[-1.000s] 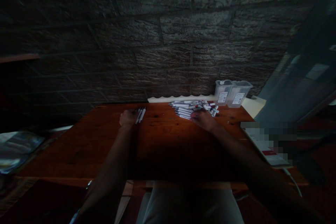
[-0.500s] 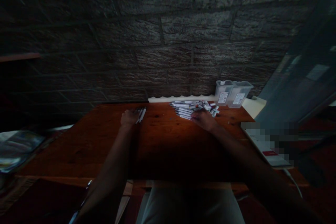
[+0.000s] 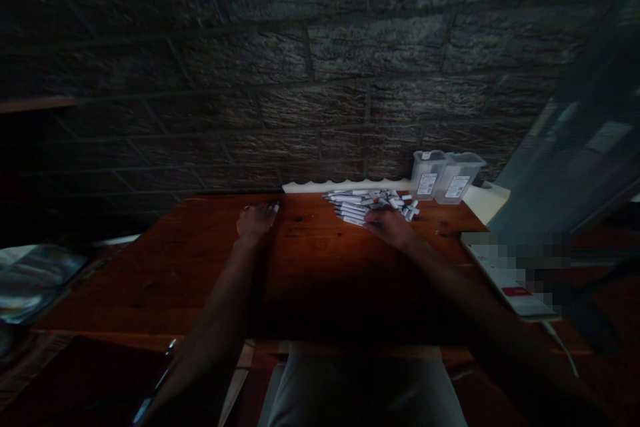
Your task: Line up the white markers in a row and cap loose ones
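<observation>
My left hand (image 3: 254,219) lies over a small group of white markers (image 3: 275,211) on the left part of the table. Its fingers are curled round them, and only the markers' right side and tips show. At the near edge of a larger pile, my right hand (image 3: 390,227) has its fingers closed on the end of a white marker (image 3: 353,221). Just behind it, several markers with grey tips lie side by side. More markers (image 3: 393,197) are jumbled at the pile's right, some with coloured ends. Dim light hides the finer finger detail.
Two clear plastic containers (image 3: 454,180) with labels stand at the back right. A white scalloped strip (image 3: 345,185) runs along the wall behind the wooden table (image 3: 310,267). A white device with a cable (image 3: 500,277) sits at the right edge. A plastic bag (image 3: 37,277) lies far left.
My left hand has shifted a little right and now covers most of the small group of markers that showed beside it before. My right hand has hardly moved.
</observation>
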A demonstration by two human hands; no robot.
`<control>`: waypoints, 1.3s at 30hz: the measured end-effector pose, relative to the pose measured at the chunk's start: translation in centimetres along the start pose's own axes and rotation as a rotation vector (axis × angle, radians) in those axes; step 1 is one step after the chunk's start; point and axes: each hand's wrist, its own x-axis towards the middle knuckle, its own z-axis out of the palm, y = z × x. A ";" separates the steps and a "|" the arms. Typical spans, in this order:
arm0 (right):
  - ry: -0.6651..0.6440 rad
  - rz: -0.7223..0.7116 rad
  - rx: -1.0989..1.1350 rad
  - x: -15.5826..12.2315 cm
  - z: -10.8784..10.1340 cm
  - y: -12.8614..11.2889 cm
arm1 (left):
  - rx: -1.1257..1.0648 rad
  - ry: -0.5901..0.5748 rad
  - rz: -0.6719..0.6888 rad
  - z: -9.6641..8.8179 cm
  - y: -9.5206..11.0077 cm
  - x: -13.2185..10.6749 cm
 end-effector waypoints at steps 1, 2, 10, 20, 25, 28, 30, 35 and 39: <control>-0.001 0.002 -0.005 0.0 0.0 0.0 | 0.002 -0.010 0.008 0.1 0.0 0.1; -0.002 0.006 -0.009 0.0 0.0 0.0 | 0.005 -0.016 0.012 0.1 0.0 0.1; 0.006 0.017 0.016 -0.1 -0.1 -0.2 | 0.048 -0.061 0.028 0.4 -0.3 0.7; -0.011 0.017 0.018 -0.1 -0.1 0.0 | 0.102 -0.101 0.014 0.3 -0.1 0.3; 0.004 0.023 0.007 -0.1 -0.1 -0.1 | 0.051 -0.070 -0.038 0.5 0.1 0.3; 0.008 0.021 -0.026 -0.2 0.0 -0.3 | 0.038 -0.057 -0.057 0.5 0.4 0.4; -0.004 0.015 -0.052 -0.2 -0.1 -0.4 | 0.048 -0.047 -0.045 0.6 0.6 0.4; -0.037 -0.008 -0.084 -0.2 0.0 -0.5 | 0.106 0.022 0.007 1.0 0.7 0.4; -0.011 -0.037 -0.064 -0.1 0.1 -0.6 | 0.065 0.150 0.122 1.2 1.7 -0.4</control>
